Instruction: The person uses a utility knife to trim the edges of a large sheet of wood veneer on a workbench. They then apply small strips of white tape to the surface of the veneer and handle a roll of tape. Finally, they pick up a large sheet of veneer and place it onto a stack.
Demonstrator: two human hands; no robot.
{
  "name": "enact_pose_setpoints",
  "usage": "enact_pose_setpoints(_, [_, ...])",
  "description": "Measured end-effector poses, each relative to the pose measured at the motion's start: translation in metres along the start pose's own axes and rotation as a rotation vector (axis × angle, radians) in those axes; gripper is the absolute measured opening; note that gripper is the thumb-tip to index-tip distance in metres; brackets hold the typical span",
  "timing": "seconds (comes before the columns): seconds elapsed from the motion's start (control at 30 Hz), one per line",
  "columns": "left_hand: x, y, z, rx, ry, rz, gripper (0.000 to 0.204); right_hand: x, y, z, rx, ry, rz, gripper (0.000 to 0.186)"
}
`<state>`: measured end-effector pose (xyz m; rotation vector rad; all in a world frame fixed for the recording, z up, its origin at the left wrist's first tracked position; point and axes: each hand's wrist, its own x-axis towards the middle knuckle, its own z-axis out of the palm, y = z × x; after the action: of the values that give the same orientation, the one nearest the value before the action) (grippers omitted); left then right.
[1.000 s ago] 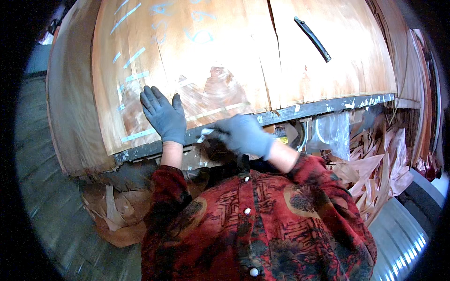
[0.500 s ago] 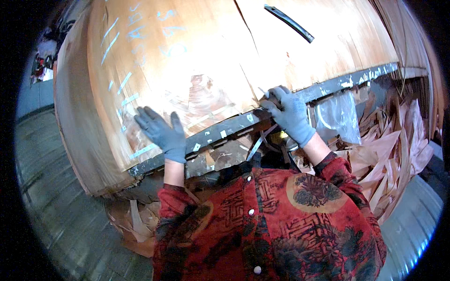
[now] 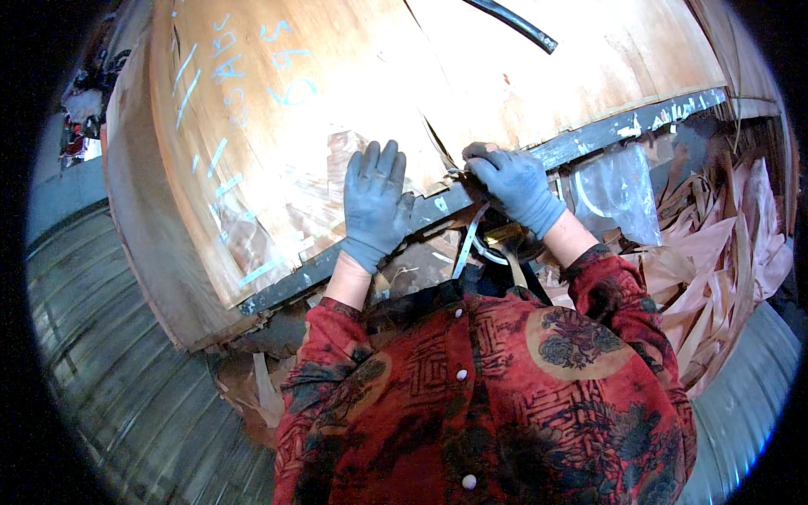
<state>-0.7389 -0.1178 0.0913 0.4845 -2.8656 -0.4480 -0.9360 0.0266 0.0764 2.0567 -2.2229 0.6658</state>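
A stack of pale wood veneer sheets (image 3: 337,93) spreads out before me, with a long narrow split (image 3: 436,141) running toward its near edge. My left hand (image 3: 374,210), in a grey glove, lies flat on the top sheet, fingers stretched out. Beside the near end of the split, my gloved right hand (image 3: 515,187) has its fingers curled in at the veneer edge. What they pinch is too hidden to name. A dark, paint-chipped edge bar (image 3: 581,150) runs beneath both hands. Short light-blue strips (image 3: 227,185) and blue handwriting mark the sheet's left part.
A black curved strip (image 3: 513,23) lies on the far veneer. Below my right hand hang a pale narrow strip (image 3: 468,244) and a clear plastic sheet (image 3: 619,194). Torn veneer scraps (image 3: 707,261) pile up at the right. Ridged flooring (image 3: 109,311) shows at left.
My left hand has moved right along the near edge, closer to my right hand. My right hand stays by the split, which looks wider at its near end.
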Motion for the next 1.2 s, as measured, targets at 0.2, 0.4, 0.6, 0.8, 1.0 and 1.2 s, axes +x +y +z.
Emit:
enact_pose_setpoints(0.2, [0.002,0.002,-0.003,-0.098,0.068,0.038,0.041,-0.001,-0.001,0.001,0.103,0.015,0.128,0.014])
enact_pose_setpoints(0.4, [-0.002,0.0,-0.003,-0.155,0.136,0.028,0.032,0.006,-0.009,-0.02,0.405,-0.112,0.282,0.016])
enact_pose_setpoints(0.6, [-0.006,-0.004,-0.002,-0.19,0.206,0.003,0.032,0.04,-0.02,-0.027,0.507,-0.494,0.241,0.022])
enact_pose_setpoints(0.8, [-0.008,-0.008,0.011,-0.378,0.329,-0.165,0.08,0.071,-0.029,-0.011,0.396,-0.668,0.236,0.028])
enact_pose_setpoints(1.0, [-0.002,0.0,0.013,-0.107,0.341,-0.264,0.109,0.077,-0.04,-0.007,0.309,-0.645,0.295,0.032])
enact_pose_setpoints(1.2, [0.008,0.011,0.002,-0.016,0.23,-0.442,0.116,0.074,-0.014,-0.055,0.446,-0.807,0.452,0.032])
